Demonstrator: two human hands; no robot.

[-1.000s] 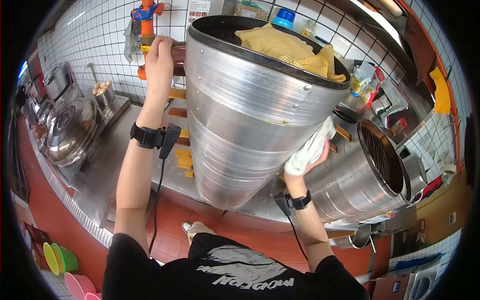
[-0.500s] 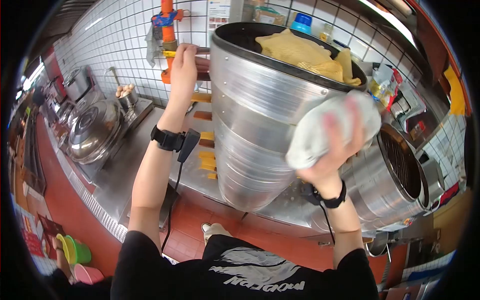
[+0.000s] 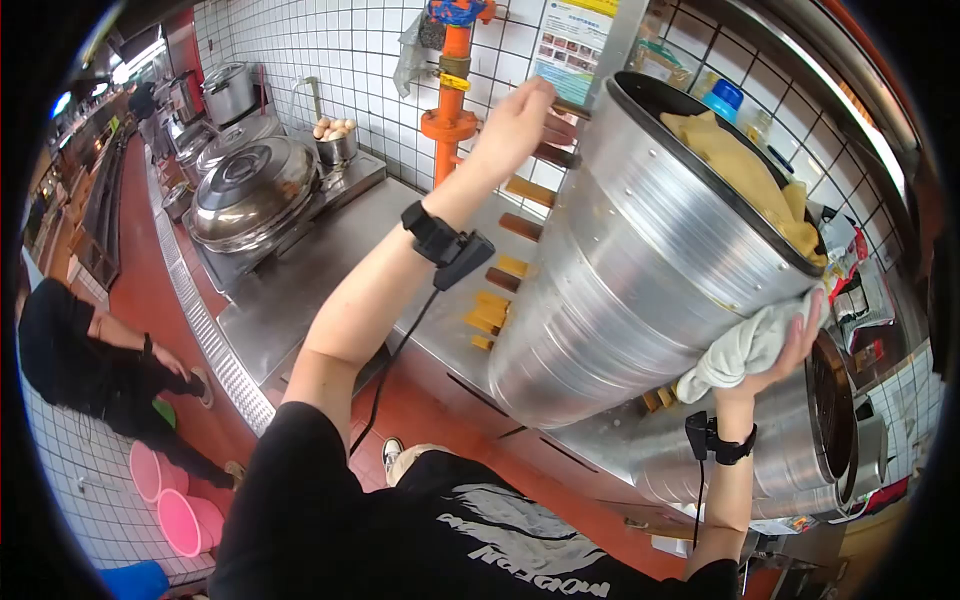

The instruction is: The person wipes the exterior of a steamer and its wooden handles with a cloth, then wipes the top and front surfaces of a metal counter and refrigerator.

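Observation:
A tall stack of metal steamer tiers (image 3: 640, 230) stands in front of me on the steel counter, seen tilted. Crumpled yellowish steamer cloth (image 3: 745, 170) lies in its open top. My left hand (image 3: 515, 128) is closed at the upper left side, fingers around a wooden handle (image 3: 556, 156) near the rim, partly hidden by the hand. More handles stick out below it. With my right hand (image 3: 785, 358) I hold a white cloth (image 3: 742, 352) against the stack's right side, under the rim.
A second metal steamer stack (image 3: 735, 455) stands at right. To the left are a large lidded pot (image 3: 250, 190), a pot of eggs (image 3: 335, 143) and an orange pipe (image 3: 452, 130). Another person (image 3: 90, 340) bends near pink buckets (image 3: 190, 522).
My view has turned left, so the stack appears further right and more tilted. The right hand's cloth, blurred before, now rests lower against the stack's side. A bending person has come into view.

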